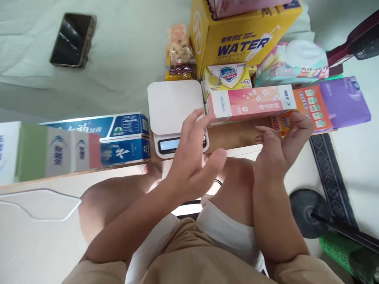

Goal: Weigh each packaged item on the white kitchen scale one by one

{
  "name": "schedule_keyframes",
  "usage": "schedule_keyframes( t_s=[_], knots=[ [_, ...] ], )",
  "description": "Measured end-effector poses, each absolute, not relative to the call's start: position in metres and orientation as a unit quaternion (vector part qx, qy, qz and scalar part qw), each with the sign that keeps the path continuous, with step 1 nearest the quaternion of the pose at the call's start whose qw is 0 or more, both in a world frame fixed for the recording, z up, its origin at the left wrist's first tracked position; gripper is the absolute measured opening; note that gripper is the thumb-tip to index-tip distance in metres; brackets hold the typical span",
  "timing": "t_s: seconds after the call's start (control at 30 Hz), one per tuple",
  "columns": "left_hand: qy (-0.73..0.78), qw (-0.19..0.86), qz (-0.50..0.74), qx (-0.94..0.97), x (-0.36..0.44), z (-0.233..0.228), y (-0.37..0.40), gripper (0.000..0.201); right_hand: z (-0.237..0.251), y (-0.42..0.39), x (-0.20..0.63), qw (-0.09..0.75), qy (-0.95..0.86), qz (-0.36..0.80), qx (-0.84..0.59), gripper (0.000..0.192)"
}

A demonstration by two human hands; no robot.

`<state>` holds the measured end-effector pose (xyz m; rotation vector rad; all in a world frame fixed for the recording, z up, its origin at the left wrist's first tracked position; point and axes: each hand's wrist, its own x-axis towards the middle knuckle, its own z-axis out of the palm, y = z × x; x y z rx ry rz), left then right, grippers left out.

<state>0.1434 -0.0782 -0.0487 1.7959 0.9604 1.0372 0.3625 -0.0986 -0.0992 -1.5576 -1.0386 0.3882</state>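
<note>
A white kitchen scale [174, 106] with a small lit display sits on the narrow wooden board in front of me. My left hand [197, 154] hovers over the scale's right front corner, fingers and thumb apart and nothing in it. Its fingertips come close to the left end of a long pink box [251, 103]; whether they touch it I cannot tell. Past the box's right front side is my right hand [278, 146], fingers loosely bent and apart, with no object visible in it. Behind its fingertips lies an orange packet [314, 106].
Toothpaste boxes [124, 150] line the board's left part. Behind the scale are a snack bag [179, 45], a yellow soap box [227, 77] and a large yellow carton [237, 35]. A purple pack [345, 102] lies far right, a phone [72, 39] on the cloth.
</note>
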Motion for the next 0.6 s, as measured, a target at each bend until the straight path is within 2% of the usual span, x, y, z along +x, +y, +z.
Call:
schedule_keyframes(
  t_s=[0.13,0.33,0.47,0.6],
  knots=[
    [0.369,0.458,0.383,0.712,0.158,-0.083,-0.061,0.076,-0.108,-0.101,0.376,0.523,-0.464,0.172,-0.693,0.047],
    [0.355,0.52,0.394,0.67,0.164,-0.097,-0.062,0.076,-0.109,-0.096,0.38,0.546,-0.459,0.177,-0.678,0.046],
    [0.32,0.485,0.46,0.672,0.161,-0.096,-0.064,0.069,-0.105,-0.115,0.355,0.586,-0.434,0.185,-0.659,0.04],
    [0.332,0.46,0.521,0.638,0.14,-0.09,-0.066,0.069,-0.103,-0.146,0.315,0.588,-0.5,0.206,-0.602,0.032]
  ],
)
